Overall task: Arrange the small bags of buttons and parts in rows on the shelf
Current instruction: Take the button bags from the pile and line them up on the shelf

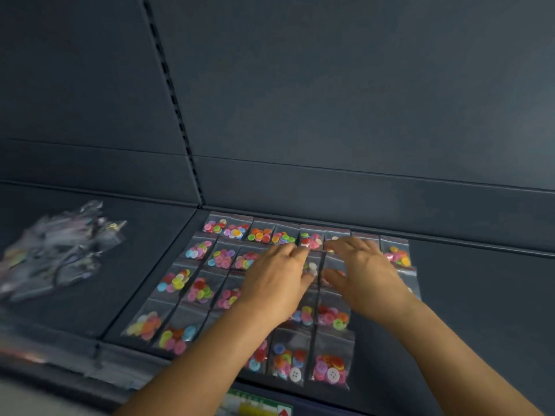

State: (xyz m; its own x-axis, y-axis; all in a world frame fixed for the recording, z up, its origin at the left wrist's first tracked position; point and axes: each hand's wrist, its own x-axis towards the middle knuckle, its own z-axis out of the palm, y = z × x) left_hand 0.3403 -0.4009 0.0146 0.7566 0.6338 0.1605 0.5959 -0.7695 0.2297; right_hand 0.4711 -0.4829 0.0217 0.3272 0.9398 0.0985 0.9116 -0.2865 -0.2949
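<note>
Both hands palm-down over grid: left hand (274, 280) and right hand (365, 276) flat, fingers relaxed, pressing button bags (198, 288) square so rows stay aligned; loose pile (57, 247) waits left on shelf (480, 295)

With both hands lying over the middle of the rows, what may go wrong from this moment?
1. The left hand and right hand rest on the arranged button bags; a sliding move may push neighbouring bags out of line.
2. The front bag lies close to the shelf edge and might slip off.
3. The loose bag pile on the left looks unstable and may spread.
</note>
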